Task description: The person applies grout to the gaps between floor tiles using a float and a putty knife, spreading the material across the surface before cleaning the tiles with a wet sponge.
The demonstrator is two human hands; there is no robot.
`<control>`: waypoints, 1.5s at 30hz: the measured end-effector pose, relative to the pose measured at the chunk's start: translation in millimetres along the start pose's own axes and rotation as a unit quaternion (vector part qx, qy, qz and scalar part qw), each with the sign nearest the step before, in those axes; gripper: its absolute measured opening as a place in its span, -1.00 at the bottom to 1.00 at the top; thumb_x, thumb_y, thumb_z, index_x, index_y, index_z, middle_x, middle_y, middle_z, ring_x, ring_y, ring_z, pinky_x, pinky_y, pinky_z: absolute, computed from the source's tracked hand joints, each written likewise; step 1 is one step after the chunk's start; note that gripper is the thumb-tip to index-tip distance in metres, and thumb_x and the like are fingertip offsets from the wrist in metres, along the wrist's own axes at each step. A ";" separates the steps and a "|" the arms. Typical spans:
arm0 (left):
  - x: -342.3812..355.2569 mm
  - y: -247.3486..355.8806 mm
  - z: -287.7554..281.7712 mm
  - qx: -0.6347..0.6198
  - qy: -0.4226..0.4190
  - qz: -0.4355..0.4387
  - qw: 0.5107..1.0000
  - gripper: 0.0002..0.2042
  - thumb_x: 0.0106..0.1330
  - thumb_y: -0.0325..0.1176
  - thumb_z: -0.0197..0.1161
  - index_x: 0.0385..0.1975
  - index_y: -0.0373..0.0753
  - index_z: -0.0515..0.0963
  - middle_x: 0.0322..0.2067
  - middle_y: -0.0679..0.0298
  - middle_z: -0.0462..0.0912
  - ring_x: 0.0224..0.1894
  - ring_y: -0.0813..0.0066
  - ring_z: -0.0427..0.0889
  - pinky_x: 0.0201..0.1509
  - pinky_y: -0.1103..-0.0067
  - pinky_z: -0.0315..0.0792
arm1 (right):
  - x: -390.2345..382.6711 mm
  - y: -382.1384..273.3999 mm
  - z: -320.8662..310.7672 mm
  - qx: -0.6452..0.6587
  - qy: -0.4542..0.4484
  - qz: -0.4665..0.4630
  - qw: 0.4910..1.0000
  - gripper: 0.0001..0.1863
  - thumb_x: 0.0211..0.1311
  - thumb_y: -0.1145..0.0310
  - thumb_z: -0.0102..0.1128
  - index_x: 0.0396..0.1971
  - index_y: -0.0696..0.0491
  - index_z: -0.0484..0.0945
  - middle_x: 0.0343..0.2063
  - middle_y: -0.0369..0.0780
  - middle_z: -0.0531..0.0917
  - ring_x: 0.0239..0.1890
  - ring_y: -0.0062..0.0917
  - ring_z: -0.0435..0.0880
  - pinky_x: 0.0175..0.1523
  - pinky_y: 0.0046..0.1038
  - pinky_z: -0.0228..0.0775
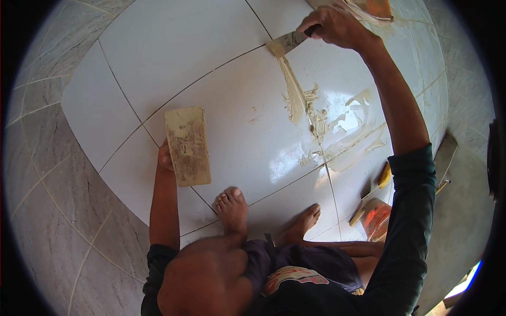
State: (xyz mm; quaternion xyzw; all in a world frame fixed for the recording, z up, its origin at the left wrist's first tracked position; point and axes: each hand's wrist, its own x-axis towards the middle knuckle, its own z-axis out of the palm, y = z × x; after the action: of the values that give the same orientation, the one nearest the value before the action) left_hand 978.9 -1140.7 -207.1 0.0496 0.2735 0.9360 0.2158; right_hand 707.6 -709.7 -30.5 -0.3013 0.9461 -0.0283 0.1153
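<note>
My left hand (pixel 165 156) is closed on a rectangular float (pixel 188 147), a pale block with brown stains on its broad face, lifted near my left foot. Most of the left fingers are hidden behind it. At the far right my right hand (pixel 340 25) grips a putty knife (pixel 292 41) by its black handle. The blade lies low over the white floor tiles (pixel 211 89), its tip at a joint and coated with beige paste. From there a streak of beige grout (pixel 296 97) runs toward me along another joint, with smears spread to its right.
My bare left foot (pixel 232 210) and right foot (pixel 305 221) rest on the tiles. Near my right arm are a yellow-handled tool (pixel 385 175) and a red-orange object (pixel 377 216). Another orange item (pixel 377 8) sits beyond my right hand. Grey marbled tiles (pixel 47 221) border the left.
</note>
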 end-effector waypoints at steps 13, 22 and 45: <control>7.8 20.7 -34.8 -0.107 0.137 -0.151 0.973 -0.49 0.43 -0.25 0.02 0.34 -0.31 0.25 0.17 -0.06 0.50 0.11 0.03 0.61 0.06 0.15 0.62 | 10.3 0.7 20.4 0.064 0.060 -0.082 0.993 -0.74 0.07 0.63 0.24 -0.21 0.09 0.69 -0.34 -0.16 0.73 -0.32 -0.29 0.69 -0.07 -0.29 0.52; 13.3 16.3 -14.1 -0.143 0.075 -0.135 0.978 -0.38 0.37 -0.21 0.21 0.36 -0.31 0.21 0.22 -0.07 0.44 0.14 0.04 0.59 0.12 0.14 0.59 | -9.7 35.7 18.3 0.264 -0.006 0.024 0.964 -0.72 0.10 0.57 0.17 -0.16 0.06 0.67 -0.35 -0.17 0.72 -0.30 -0.36 0.68 -0.08 -0.32 0.50; 3.3 -23.4 73.5 -0.089 0.084 -0.173 0.977 -0.47 0.39 -0.14 0.03 0.28 -0.32 0.34 0.09 0.01 0.58 0.04 0.08 0.66 0.01 0.17 0.63 | -238.3 -23.4 27.4 0.177 0.047 0.116 0.976 -0.82 0.17 0.56 0.18 -0.24 0.02 0.64 -0.35 -0.13 0.68 -0.19 -0.19 0.66 -0.08 -0.17 0.48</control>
State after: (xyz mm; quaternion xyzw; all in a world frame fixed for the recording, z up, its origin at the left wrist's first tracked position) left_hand 1000.3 -1085.4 -157.6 -0.0964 0.2102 0.9062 0.3540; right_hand 916.0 -591.0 -6.4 -0.1629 0.9589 -0.1957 0.1251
